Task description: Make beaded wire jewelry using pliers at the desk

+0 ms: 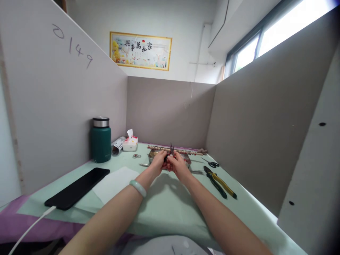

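My left hand, with a pale green bangle on its wrist, is closed beside my right hand. The two meet above the table, fingertips nearly touching. Small dark pliers rise from between them, jaws upward; my right hand appears closed on them. Fingers hide most of the handles and whatever small thing my left hand pinches. Just behind the hands is a metal tray with small pieces, partly covered by them. A long rod strung with small reddish pieces lies along its far side.
To the right are larger pliers with green and yellow handles and black scissors. Thin metal rods lie near the tray. On the left are a phone, white paper, a green bottle and a tissue pack. Partitions enclose the table.
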Demonstrator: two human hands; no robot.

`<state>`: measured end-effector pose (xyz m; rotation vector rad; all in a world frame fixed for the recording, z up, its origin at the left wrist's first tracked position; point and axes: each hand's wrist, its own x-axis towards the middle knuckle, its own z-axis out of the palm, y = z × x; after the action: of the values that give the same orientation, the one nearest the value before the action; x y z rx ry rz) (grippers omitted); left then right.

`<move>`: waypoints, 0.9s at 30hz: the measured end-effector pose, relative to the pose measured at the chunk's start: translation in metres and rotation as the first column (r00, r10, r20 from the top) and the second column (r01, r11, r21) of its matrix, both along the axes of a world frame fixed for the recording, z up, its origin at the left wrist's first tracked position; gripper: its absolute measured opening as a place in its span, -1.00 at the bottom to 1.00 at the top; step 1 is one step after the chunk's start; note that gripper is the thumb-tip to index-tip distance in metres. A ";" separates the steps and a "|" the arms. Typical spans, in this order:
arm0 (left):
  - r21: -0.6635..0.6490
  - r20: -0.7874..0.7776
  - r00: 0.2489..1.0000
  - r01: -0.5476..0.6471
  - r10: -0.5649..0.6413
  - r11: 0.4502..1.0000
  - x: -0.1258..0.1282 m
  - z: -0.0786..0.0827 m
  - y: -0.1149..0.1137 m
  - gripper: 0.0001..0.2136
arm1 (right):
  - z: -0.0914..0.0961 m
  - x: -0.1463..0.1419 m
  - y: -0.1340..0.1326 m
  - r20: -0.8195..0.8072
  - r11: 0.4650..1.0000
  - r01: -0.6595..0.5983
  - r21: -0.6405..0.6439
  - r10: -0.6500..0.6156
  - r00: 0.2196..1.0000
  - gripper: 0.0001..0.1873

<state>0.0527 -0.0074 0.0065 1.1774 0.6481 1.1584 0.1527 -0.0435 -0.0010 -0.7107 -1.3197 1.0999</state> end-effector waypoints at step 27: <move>0.158 -0.022 0.991 0.136 -0.134 0.978 -0.020 0.006 0.008 -0.89 | 0.001 0.031 0.004 0.722 0.860 0.329 0.390 -0.507 0.470 -0.74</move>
<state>0.0330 0.0010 0.0128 1.3432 0.4821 1.1046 0.1835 -0.0391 -0.0002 -1.4080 -1.8391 0.1580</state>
